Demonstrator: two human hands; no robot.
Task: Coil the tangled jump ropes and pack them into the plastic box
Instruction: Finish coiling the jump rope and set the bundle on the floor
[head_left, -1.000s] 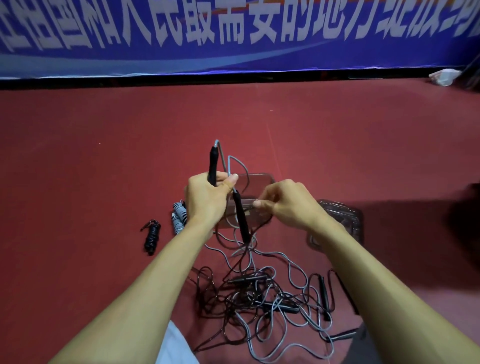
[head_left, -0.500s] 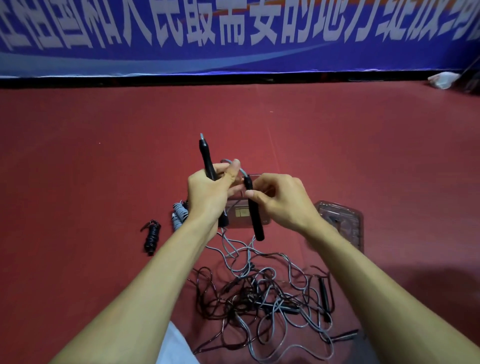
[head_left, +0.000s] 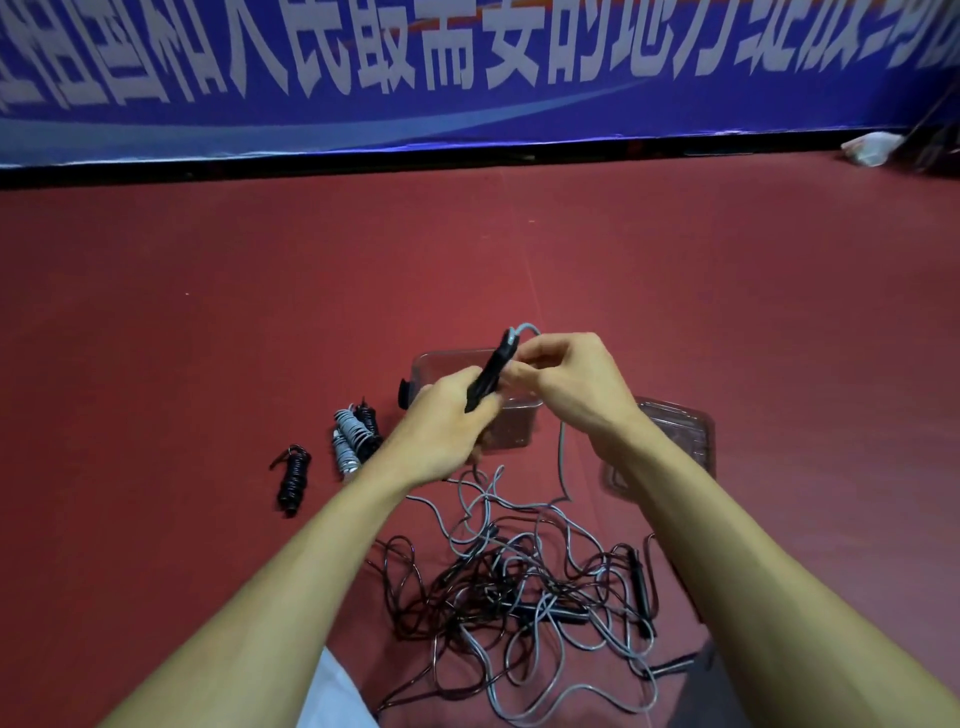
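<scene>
My left hand (head_left: 447, 423) grips two black jump-rope handles (head_left: 491, 376) held together, tilted up to the right. My right hand (head_left: 563, 382) pinches the grey cord (head_left: 525, 328) where it leaves the handle tops. The grey cord hangs from my hands down to a tangled pile of black and grey ropes (head_left: 519, 587) on the red floor. The clear plastic box (head_left: 511, 428) stands just behind my hands, mostly hidden by them. Coiled ropes lie to the left: one black (head_left: 292, 480), and a grey and a black together (head_left: 354, 435).
The box's clear lid (head_left: 680, 441) lies on the floor to the right, behind my right forearm. A blue banner wall (head_left: 467, 78) closes off the far side. A white bag (head_left: 870, 148) sits at the far right. Open red floor (head_left: 208, 312) spreads to the left.
The two handles, held apart before, are now together in my left hand. My right hand has shifted from the second handle up to the cord at the handle tops.
</scene>
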